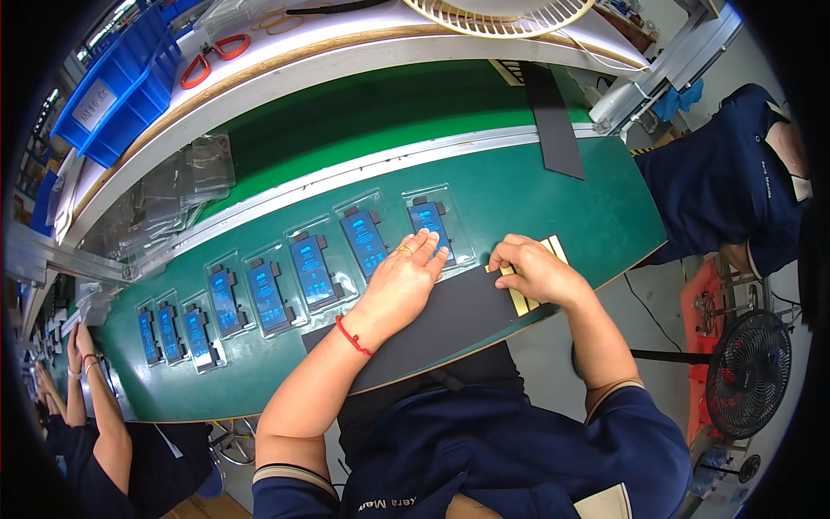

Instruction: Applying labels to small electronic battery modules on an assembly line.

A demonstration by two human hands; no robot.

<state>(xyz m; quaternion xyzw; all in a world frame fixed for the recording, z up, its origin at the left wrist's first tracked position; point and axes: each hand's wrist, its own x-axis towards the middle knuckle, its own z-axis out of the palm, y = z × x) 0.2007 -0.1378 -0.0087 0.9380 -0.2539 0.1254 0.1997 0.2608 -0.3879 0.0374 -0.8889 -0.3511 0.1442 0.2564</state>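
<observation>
My left hand (pixel 405 278) lies with fingers stretched out over the lower part of a flat black battery (pixel 424 214) with blue printing, in a clear plastic tray (pixel 464 246). Under my left wrist a black sheet (pixel 432 333) runs along the table's near edge. At its right end it carries pale yellow strips (pixel 522 301). My right hand (pixel 540 272) is curled there, thumb and forefinger close together by the strips; a small yellow bit shows at the fingertips, but what they pinch is too small to make out. Left of my left hand, another battery (pixel 363 235) sits in its tray.
More batteries (pixel 268 294) in clear trays line the green table (pixel 259 372) leftward. A black strip (pixel 553 121) lies at the back right. Above are a shelf with a blue bin (pixel 121 95) and red-handled scissors (pixel 213 60). Co-workers are at both sides; a black fan (pixel 748 372) stands right.
</observation>
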